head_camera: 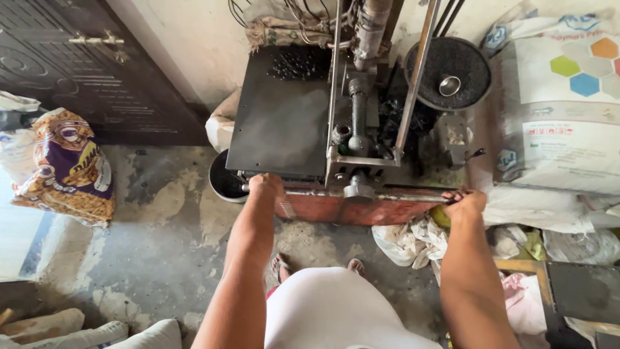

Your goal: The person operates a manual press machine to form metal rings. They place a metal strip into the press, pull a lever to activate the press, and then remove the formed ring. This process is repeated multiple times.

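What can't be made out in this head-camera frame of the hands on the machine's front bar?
- Left hand: fingers curl over the front bar, so the grip underneath is hidden.
- Right hand: fingers wrap the bar's end; a yellow thing beneath is mostly covered.
- Black bowl: partly under the machine's dark plate.
- White sack: cut off by the right edge.
- Feet: hidden by the person's own body.

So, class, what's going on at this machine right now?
A person stands over a dark, grimy metal machine on a concrete floor. The left hand and right hand each grip an end of a horizontal bar along the machine's front edge. White sacks lean on the right and crumpled rags lie below.
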